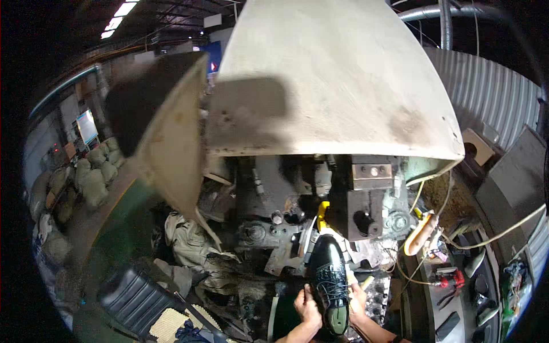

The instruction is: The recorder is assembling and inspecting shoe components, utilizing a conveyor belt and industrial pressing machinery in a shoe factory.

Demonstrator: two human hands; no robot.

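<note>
A shiny black lace-up shoe (327,271) is held between my two hands, its toe pointing away from me toward the machine. My left hand (309,309) closes on the shoe's left side near the heel, and my right hand (357,299) grips its right side. The light insole shows in the shoe's opening. Just beyond the toe stands a bright yellow part (323,214) of the machine, next to a dark metal block (365,214). The shoe's sole is hidden from view.
A large pale hood (343,86) overhangs the machine. To the right hang an orange-brown handle-shaped piece (421,234) and a cord; a red tool (452,281) and several shoes lie beyond. A black padded seat (140,303) is at lower left, with sacks (94,186) farther off.
</note>
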